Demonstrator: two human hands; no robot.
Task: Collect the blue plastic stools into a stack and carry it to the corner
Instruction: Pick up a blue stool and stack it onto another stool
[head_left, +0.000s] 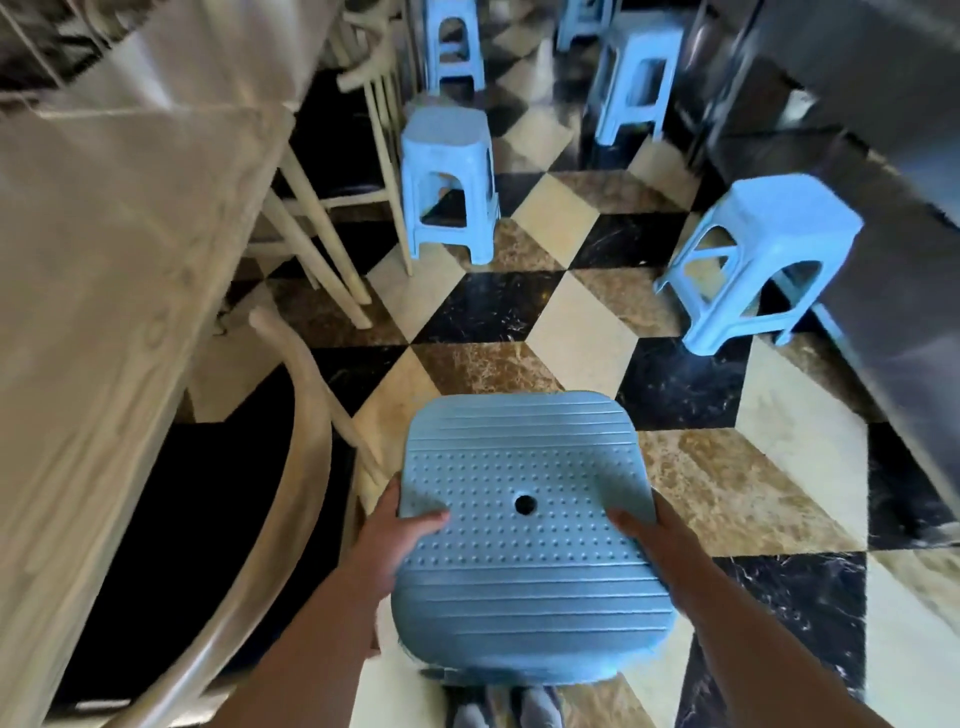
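Your left hand (387, 540) and right hand (657, 535) clamp the dotted, ribbed seat of a blue stool (524, 535), whose legs are hidden beneath it.

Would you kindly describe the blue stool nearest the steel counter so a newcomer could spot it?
Start at the steel counter along the right. Beside its base, on the checkered floor, stands the blue stool. Unlike the other loose stools, it is the closest one on that side.

The checkered floor (519, 312) lies open down the middle. White chairs (322, 223) crowd the left. A blue stool (758, 260) and steel cabinet (883, 130) block the right.
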